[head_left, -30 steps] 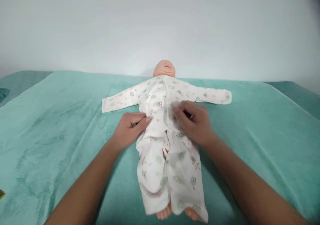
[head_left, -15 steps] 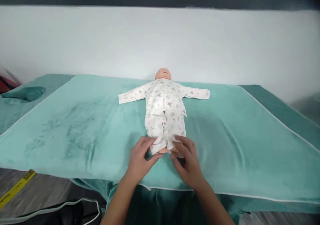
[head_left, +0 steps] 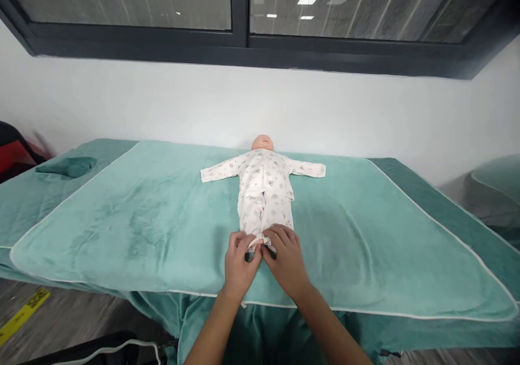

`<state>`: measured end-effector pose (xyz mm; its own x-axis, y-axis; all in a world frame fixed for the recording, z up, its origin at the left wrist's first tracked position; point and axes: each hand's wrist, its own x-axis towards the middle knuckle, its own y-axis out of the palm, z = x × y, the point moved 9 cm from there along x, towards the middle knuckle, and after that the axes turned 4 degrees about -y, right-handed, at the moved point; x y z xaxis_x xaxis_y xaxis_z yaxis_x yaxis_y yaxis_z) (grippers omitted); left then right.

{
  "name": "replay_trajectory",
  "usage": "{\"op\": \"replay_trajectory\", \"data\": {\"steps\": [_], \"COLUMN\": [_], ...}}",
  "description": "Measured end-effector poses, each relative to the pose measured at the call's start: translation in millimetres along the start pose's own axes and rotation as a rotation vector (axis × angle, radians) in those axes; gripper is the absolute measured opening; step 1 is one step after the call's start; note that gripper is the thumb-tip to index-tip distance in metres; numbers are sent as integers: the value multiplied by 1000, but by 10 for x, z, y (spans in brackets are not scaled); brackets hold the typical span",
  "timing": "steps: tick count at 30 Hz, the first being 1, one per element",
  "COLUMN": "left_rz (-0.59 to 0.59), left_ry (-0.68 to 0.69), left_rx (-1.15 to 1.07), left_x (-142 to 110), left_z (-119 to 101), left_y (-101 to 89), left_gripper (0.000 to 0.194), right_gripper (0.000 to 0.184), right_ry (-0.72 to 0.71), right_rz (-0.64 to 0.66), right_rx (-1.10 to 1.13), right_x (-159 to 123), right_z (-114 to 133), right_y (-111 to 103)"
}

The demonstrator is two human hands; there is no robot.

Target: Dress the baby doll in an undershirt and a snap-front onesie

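Note:
A baby doll (head_left: 262, 142) lies on its back with its head toward the wall and both arms spread wide. It wears a white printed long-sleeved top (head_left: 265, 173) and matching trousers (head_left: 277, 211). At the trouser ends, my left hand (head_left: 239, 263) is closed, its thumb and fingers pinching the cuff on the left. My right hand (head_left: 286, 258) is closed on the cuff on the right, fingers over the cloth and thumb below. The thumbs come close together between the legs. The doll's feet are mostly hidden by cloth and fingers.
A teal plush blanket (head_left: 170, 202) with white piping covers the bed under the doll. Behind it rise a white wall (head_left: 162, 99) and a dark-framed window (head_left: 247, 45). Left lies a red and black item (head_left: 14, 154); yellow tape (head_left: 24, 316) marks the floor.
My hands have drawn closer together at the trouser cuffs. The camera has tilted up, so the window shows and the doll sits lower in view.

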<state>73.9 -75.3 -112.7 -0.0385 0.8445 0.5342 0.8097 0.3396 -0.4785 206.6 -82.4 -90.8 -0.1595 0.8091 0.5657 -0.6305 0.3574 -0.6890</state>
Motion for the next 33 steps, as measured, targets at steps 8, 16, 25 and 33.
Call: {"op": "replay_trajectory", "data": {"steps": [8,16,25,33], "left_rz": [-10,-85,-43,-17], "left_ry": [-162,-201,-130,-238], "left_rx": [-50,-72,-48,-127], "left_x": [2,-71,-274,-330], "left_z": [145,254,305,476], "left_y": [-29,-135,-142,-210], "left_gripper": [11,27,27,22], "right_gripper": [9,11,29,11], "right_ry": [0,-30,-14,288], "right_rz": [47,81,-14,-45], "right_rx": [-78,6,-15,79], "right_x": [219,33,-301,-419], "right_z": [111,373,160,-511], "right_y": [76,-24,-180,-192]}}
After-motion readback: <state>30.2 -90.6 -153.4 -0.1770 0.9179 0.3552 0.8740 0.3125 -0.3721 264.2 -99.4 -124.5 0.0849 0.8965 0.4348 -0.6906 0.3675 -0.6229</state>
